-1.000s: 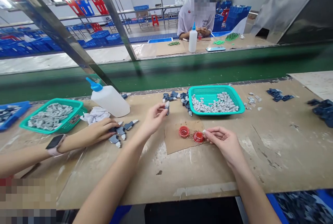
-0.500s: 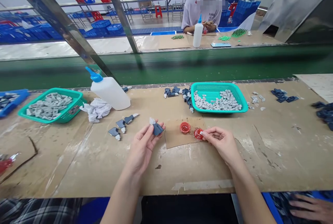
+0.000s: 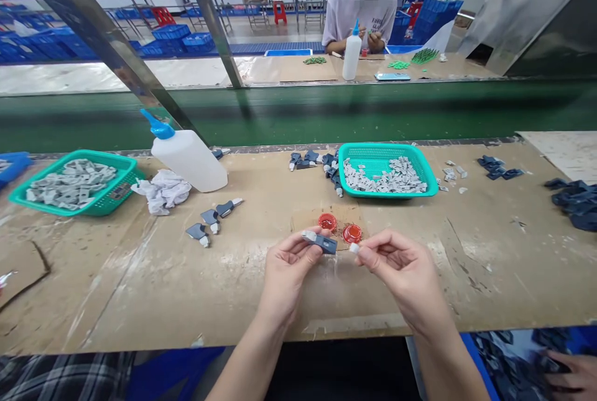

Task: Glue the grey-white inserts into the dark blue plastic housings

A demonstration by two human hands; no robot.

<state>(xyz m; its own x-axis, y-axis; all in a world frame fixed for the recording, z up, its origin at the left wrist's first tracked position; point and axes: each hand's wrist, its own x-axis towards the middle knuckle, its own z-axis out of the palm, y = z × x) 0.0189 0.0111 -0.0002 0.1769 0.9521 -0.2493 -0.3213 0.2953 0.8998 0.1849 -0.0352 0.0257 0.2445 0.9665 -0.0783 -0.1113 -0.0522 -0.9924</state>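
The person's left hand (image 3: 289, 273) grasps a dark blue-grey plastic piece (image 3: 323, 243) with a pale tip, pinched between thumb and fingertips. The right hand (image 3: 401, 276) is closed too, its fingers (image 3: 373, 257) curled to pinch a small pale grey piece (image 3: 354, 248) just beside the dark one. Both are held over the near edge of a cardboard square (image 3: 303, 222), on which sit two red plastic caps (image 3: 327, 222). Farther off, a teal basket (image 3: 431, 184) holds pale pieces; to the left stand another teal basket (image 3: 93, 209) and a white glue bottle (image 3: 189, 160) — crumpled white tissue (image 3: 161, 193) and loose dark pieces (image 3: 198, 232) lie nearby. A co-worker's hand (image 3: 573, 376) shows at the near right.
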